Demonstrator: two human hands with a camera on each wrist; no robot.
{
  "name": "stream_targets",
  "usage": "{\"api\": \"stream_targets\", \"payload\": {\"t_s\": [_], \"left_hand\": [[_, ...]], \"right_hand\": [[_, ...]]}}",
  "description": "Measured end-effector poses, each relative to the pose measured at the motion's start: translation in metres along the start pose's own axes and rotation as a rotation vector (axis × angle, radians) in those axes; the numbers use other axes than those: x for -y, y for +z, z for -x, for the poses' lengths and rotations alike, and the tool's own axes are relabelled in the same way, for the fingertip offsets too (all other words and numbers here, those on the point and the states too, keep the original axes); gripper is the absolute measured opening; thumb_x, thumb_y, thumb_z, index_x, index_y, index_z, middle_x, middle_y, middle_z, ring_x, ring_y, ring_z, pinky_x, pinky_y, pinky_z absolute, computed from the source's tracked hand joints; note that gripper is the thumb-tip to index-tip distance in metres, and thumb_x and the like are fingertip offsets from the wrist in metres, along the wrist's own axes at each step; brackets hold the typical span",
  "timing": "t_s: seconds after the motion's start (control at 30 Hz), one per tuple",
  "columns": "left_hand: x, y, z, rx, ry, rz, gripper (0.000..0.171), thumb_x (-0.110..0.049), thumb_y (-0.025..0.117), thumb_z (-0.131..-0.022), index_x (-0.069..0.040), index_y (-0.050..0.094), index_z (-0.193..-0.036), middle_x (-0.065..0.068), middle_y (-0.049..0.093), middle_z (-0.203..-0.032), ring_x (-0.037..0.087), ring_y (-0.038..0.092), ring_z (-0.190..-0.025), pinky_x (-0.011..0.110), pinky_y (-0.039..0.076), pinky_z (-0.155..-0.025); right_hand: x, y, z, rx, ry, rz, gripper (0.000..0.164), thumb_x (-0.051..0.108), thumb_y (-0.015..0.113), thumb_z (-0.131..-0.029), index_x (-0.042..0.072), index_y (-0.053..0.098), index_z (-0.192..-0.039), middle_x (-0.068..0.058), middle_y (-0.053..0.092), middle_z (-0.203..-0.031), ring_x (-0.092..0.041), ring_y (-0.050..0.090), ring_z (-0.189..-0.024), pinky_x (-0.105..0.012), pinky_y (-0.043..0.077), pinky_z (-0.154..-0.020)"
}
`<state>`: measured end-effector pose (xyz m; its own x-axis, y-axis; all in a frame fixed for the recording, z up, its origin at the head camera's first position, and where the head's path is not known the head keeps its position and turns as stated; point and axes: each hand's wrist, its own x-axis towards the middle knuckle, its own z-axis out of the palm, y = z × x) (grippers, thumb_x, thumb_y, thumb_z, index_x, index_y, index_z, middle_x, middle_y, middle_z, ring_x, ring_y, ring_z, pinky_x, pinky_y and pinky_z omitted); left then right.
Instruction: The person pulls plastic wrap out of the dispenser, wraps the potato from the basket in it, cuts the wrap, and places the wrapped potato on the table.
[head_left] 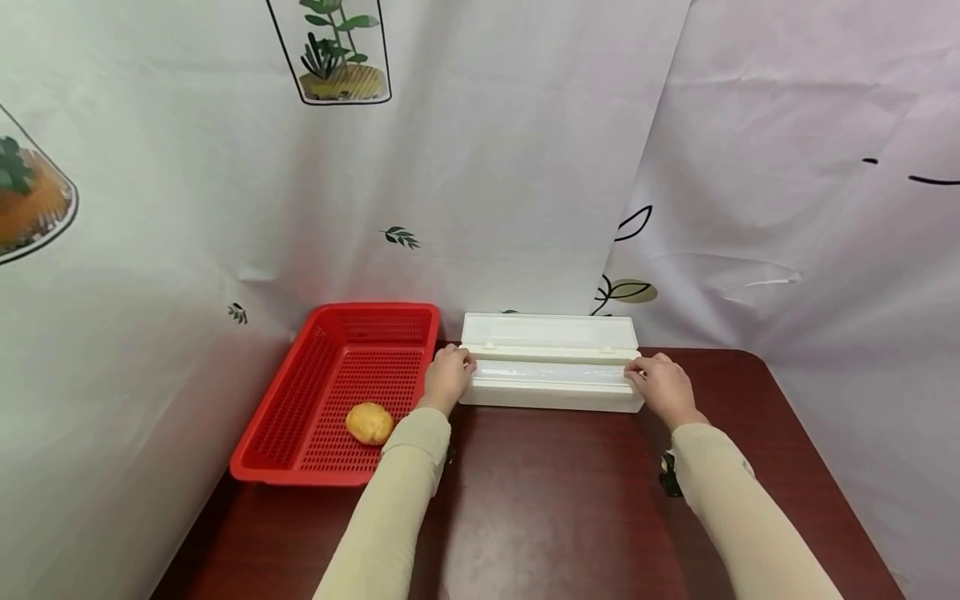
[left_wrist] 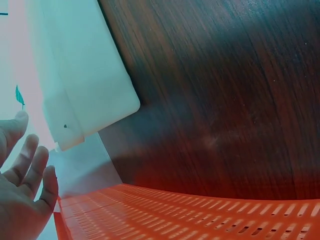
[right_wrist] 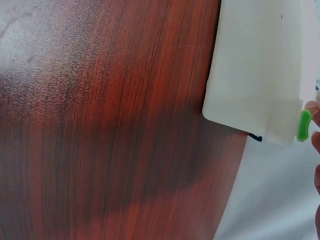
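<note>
White box (head_left: 551, 395), one, between two hands (head_left: 447, 377) (head_left: 663, 387)

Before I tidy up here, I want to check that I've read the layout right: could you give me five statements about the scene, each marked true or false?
1. The white box's lid stands open. True.
2. The yellowish potato lies directly on the table. False: it lies inside the red basket.
3. In the head view, the basket is left of the box. True.
4. The left grip is inside the basket. False: it is at the box's left end.
5. A green piece shows beside the right grip. True.
</note>
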<state>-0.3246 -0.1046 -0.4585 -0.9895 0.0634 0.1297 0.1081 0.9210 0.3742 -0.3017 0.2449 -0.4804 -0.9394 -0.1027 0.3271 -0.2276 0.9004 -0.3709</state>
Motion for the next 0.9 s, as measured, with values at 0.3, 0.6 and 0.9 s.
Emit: {"api": "stream_targets", "payload": {"t_s": [0.3,0.6,0.9], "left_hand": [[-0.003,-0.002,0.002,-0.011,-0.06,-0.005,0.008,-0.019,0.061,-0.09,-0.012,0.065,-0.088,0.006,0.053,-0.094,0.023,0.054,-0.093,0.039,0.047,-0.076],[-0.002,-0.004,0.0,-0.046,-0.076,0.006,0.009,-0.021,0.061,-0.09,-0.012,0.066,-0.09,0.007,0.055,-0.098,0.024,0.055,-0.096,0.04,0.048,-0.074],[-0.001,-0.01,0.0,-0.077,-0.086,0.038,0.007,-0.018,0.062,-0.089,-0.011,0.065,-0.09,0.007,0.054,-0.091,0.024,0.055,-0.092,0.04,0.048,-0.073]], "right_hand": [[0.004,-0.004,0.001,-0.012,0.034,-0.021,0.008,0.013,0.065,-0.085,0.007,0.068,-0.09,-0.014,0.067,-0.089,-0.031,0.059,-0.079,-0.047,0.045,-0.067],[0.007,-0.013,0.0,-0.023,0.076,-0.039,0.011,0.015,0.063,-0.088,0.007,0.068,-0.093,-0.014,0.068,-0.093,-0.028,0.06,-0.075,-0.046,0.045,-0.066],[0.01,-0.019,-0.001,-0.045,0.091,-0.028,0.016,0.017,0.062,-0.089,0.005,0.068,-0.098,-0.017,0.067,-0.099,-0.035,0.061,-0.089,-0.051,0.045,-0.074]]}}
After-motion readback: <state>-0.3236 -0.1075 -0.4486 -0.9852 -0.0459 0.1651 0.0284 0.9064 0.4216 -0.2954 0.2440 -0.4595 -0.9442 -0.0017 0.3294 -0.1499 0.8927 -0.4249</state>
